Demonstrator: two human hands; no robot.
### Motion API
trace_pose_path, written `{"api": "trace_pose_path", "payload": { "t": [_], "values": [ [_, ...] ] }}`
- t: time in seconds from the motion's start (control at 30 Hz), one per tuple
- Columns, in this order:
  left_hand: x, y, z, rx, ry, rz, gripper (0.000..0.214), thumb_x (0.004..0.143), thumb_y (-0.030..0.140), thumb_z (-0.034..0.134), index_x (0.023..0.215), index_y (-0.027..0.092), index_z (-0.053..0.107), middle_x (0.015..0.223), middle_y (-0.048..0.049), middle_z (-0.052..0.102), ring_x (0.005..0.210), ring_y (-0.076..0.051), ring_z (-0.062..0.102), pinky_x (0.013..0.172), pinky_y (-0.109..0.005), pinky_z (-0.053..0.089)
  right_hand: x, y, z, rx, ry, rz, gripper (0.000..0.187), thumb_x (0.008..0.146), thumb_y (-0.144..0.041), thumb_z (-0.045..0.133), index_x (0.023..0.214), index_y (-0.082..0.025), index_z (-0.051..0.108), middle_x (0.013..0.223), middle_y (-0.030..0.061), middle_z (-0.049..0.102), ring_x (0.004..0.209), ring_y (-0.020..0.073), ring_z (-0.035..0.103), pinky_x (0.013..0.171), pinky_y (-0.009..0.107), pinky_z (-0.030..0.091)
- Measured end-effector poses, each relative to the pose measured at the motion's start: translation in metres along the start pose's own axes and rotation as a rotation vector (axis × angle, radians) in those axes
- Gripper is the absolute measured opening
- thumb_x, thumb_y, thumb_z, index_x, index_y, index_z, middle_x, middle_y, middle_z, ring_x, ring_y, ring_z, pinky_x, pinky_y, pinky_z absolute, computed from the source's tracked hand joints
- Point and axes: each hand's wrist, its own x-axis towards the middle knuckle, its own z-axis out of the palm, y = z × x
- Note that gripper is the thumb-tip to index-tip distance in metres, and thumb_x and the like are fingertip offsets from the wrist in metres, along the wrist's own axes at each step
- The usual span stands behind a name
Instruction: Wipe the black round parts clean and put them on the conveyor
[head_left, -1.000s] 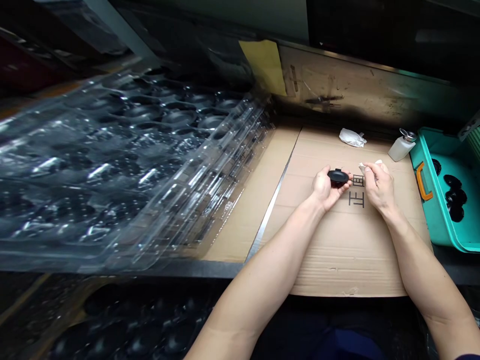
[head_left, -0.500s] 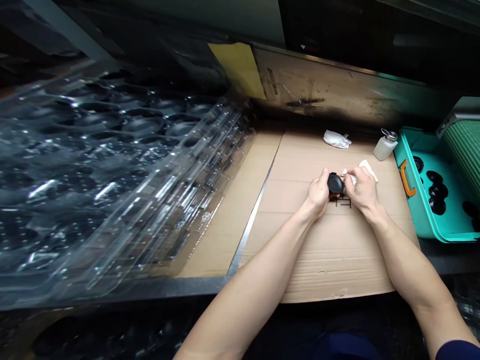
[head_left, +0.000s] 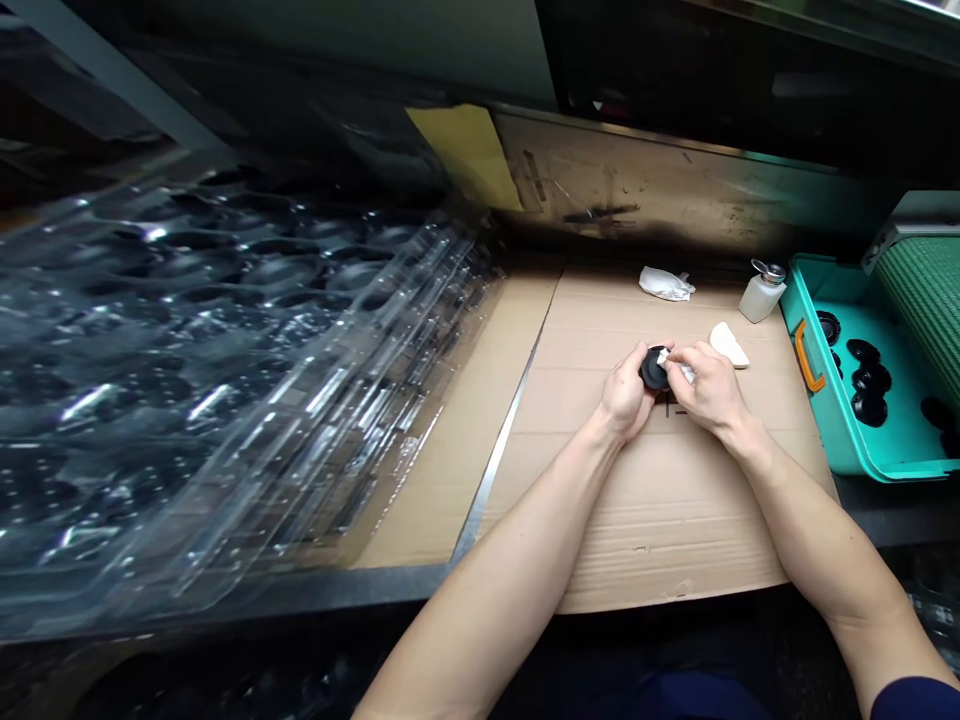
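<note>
My left hand [head_left: 625,392] is closed around a round black plastic part [head_left: 652,374], its flat face turned up toward me. Between the fingertips of my right hand [head_left: 706,382] is pinched a small white cloth [head_left: 663,357], which touches the face of the black part. Both hands are just above the cardboard sheet [head_left: 637,530]. Close behind my right hand lies a white half-round pad [head_left: 728,345]. A crumpled white wad [head_left: 667,284] rests farther back on the cardboard.
Stacked clear plastic trays [head_left: 300,400] with round hollows fill the left. At the right stands a teal bin [head_left: 847,440] with an orange handle, holding several black round parts [head_left: 870,379]. A white pump bottle [head_left: 762,293] stands beside the bin. A metal panel [head_left: 645,190] borders the back.
My right hand has moved left, bringing the white cloth onto the black part's face. The half-round pad behind it shows more fully now. The view has shifted slightly.
</note>
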Motion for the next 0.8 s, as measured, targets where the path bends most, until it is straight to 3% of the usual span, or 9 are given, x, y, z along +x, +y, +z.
{"api": "trace_pose_path", "payload": {
  "t": [0.17, 0.33, 0.47, 0.63, 0.73, 0.8],
  "values": [
    [0.001, -0.005, 0.001, -0.026, -0.006, 0.048, 0.034, 0.101, 0.037, 0.054, 0.099, 0.011, 0.076, 0.098, -0.0102, 0.079, 0.105, -0.023, 0.073, 0.102, -0.034, 0.052, -0.001, -0.020, 0.003, 0.005, -0.039, 0.033, 0.020, 0.098, -0.020, 0.052, 0.102, -0.018, 0.071, 0.101, 0.0097, 0.071, 0.094, 0.0215, 0.067, 0.088, 0.032, 0.052],
    [-0.001, -0.006, -0.002, -0.004, -0.011, 0.033, 0.038, 0.100, 0.041, 0.054, 0.094, 0.012, 0.077, 0.099, -0.0121, 0.079, 0.106, -0.025, 0.073, 0.105, -0.037, 0.052, -0.004, -0.030, -0.007, -0.067, -0.270, -0.073, 0.017, 0.097, -0.018, 0.052, 0.098, -0.019, 0.070, 0.104, 0.0096, 0.070, 0.092, 0.0216, 0.065, 0.082, 0.031, 0.051],
    [0.002, -0.006, -0.001, -0.010, 0.021, 0.055, 0.038, 0.102, 0.041, 0.053, 0.093, 0.013, 0.077, 0.098, -0.0098, 0.079, 0.105, -0.023, 0.073, 0.105, -0.034, 0.051, -0.003, -0.032, -0.007, -0.232, -0.168, 0.061, 0.024, 0.103, -0.020, 0.044, 0.105, -0.016, 0.068, 0.107, 0.0137, 0.068, 0.095, 0.0247, 0.063, 0.083, 0.034, 0.051],
    [0.003, -0.002, 0.003, -0.092, 0.046, -0.020, 0.048, 0.107, 0.036, 0.038, 0.089, 0.012, 0.076, 0.092, -0.0120, 0.078, 0.101, -0.023, 0.075, 0.103, -0.037, 0.053, 0.001, -0.029, -0.009, -0.115, -0.308, -0.078, 0.020, 0.103, -0.021, 0.049, 0.105, -0.020, 0.068, 0.112, 0.0096, 0.068, 0.099, 0.0218, 0.063, 0.086, 0.031, 0.051],
    [0.003, -0.002, 0.005, -0.103, 0.056, 0.001, 0.046, 0.107, 0.034, 0.039, 0.088, 0.012, 0.075, 0.090, -0.0113, 0.078, 0.102, -0.023, 0.074, 0.104, -0.036, 0.053, 0.002, -0.029, -0.013, -0.185, -0.237, 0.011, 0.024, 0.104, -0.020, 0.045, 0.107, -0.019, 0.069, 0.111, 0.0116, 0.067, 0.103, 0.0239, 0.062, 0.090, 0.034, 0.051],
    [0.003, -0.003, 0.006, -0.107, 0.052, 0.004, 0.046, 0.107, 0.035, 0.040, 0.090, 0.012, 0.075, 0.092, -0.0120, 0.078, 0.104, -0.023, 0.074, 0.105, -0.036, 0.053, 0.002, -0.031, -0.014, -0.171, -0.254, -0.020, 0.025, 0.104, -0.021, 0.044, 0.108, -0.019, 0.069, 0.113, 0.0114, 0.068, 0.105, 0.0236, 0.061, 0.092, 0.034, 0.051]
  ]
}}
